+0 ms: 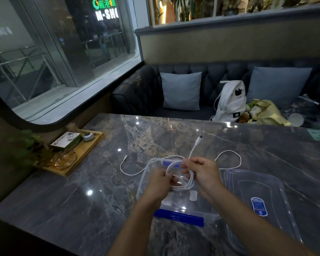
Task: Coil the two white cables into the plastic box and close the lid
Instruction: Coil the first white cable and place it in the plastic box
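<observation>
A clear plastic box (pixel 146 174) with blue clips stands open on the marble table. Above it my left hand (pixel 158 182) and my right hand (pixel 201 172) both grip a coiled white cable (pixel 187 183); its plug end (pixel 199 139) sticks up and away from my right hand. A second white cable (pixel 127 171) trails loosely across the table behind the box, its small plug to the left, and a white loop (pixel 236 157) shows to the right. The clear lid (pixel 257 196) lies upside down to the right of the box, with a blue label on it.
A wooden tray (pixel 78 157) with a small box, a glass dish and a grey gadget sits at the table's left edge by the window. Beyond the far edge is a dark sofa with cushions, a white backpack (pixel 231 100) and a yellow bag.
</observation>
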### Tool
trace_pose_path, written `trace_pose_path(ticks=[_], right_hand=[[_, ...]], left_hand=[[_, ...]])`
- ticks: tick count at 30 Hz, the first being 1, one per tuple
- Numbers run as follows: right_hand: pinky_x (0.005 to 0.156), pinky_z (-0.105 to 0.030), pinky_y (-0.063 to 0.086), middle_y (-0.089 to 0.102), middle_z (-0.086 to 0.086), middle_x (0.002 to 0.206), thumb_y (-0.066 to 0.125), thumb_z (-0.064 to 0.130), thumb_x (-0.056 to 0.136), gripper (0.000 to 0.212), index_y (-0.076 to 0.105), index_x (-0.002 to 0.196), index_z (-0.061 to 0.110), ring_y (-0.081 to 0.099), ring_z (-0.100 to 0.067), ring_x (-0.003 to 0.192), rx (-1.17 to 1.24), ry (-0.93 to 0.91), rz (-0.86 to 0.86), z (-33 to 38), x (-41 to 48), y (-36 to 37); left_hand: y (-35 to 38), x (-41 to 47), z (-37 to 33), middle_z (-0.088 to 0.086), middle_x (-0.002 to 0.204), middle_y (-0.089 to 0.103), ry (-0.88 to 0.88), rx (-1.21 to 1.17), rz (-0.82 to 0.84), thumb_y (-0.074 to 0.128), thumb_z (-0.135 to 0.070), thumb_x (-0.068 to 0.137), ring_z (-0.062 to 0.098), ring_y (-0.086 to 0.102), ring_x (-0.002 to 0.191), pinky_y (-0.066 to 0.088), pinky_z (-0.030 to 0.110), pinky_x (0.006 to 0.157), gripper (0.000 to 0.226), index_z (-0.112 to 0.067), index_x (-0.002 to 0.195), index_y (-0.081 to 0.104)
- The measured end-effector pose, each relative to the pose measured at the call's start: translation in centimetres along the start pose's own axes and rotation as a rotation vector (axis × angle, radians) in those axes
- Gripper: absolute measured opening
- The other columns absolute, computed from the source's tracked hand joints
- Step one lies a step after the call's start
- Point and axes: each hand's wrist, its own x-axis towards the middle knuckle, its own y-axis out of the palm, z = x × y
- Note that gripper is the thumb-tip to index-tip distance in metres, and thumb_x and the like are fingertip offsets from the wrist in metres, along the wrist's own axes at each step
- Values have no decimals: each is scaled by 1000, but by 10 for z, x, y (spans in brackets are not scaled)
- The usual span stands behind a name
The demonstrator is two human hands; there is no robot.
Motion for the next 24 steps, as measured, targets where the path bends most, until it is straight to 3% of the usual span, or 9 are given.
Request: trace_pose_path(ticks=[6,9,11,14,17,20,22,24], right_hand=[[37,-19,48,66,-11,55,62,2,82,11,63,72,-1,61,-13,39,29,179,17,0,8,-11],[36,-18,47,63,-14,56,62,0,82,12,62,69,-1,59,-13,37,35,194,46,5,11,-13],[35,-19,48,60,-17,58,62,-3,81,13,60,68,-2,58,-13,35,13,172,57,8,12,-13],[34,-17,46,57,-18,60,59,-5,83,16,57,67,-1,55,-9,32,-46,118,57,9,13,-11],[33,-15,44,57,-17,60,59,-4,83,19,57,64,0,53,-7,31,-104,75,52,8,14,-13],[34,-16,44,58,-16,59,61,-2,82,21,59,62,2,53,-8,33,-155,48,49,6,14,-17],[35,-18,44,59,-16,59,63,-1,82,20,60,62,2,54,-9,34,-170,29,49,6,15,-20],[36,-18,44,59,-15,57,64,0,81,20,60,61,1,54,-9,34,-157,9,36,7,17,-22]], left_hand=[[-3,5,4,20,84,73,-163,-619,276,35,-1,95,24,70,79,58,31,71,37,5,76,65],[0,8,9,22,90,72,-154,-754,315,36,10,90,26,72,82,60,30,72,26,11,92,62],[5,11,14,19,82,73,-129,-742,278,37,15,87,24,72,77,60,29,69,27,7,88,62],[12,14,16,20,87,72,-29,-442,114,47,10,86,28,71,81,59,36,76,14,6,89,61],[15,13,16,17,87,69,208,94,-109,59,-4,85,27,69,79,58,43,74,2,-3,86,58],[20,6,17,5,88,65,472,536,-276,60,-15,86,22,62,79,52,39,67,7,-14,91,57],[22,6,22,8,81,66,710,697,-358,60,-13,82,25,62,70,49,37,56,10,-9,91,62],[24,7,23,11,72,66,746,667,-386,59,-13,85,25,61,61,44,34,53,9,-6,81,62]])
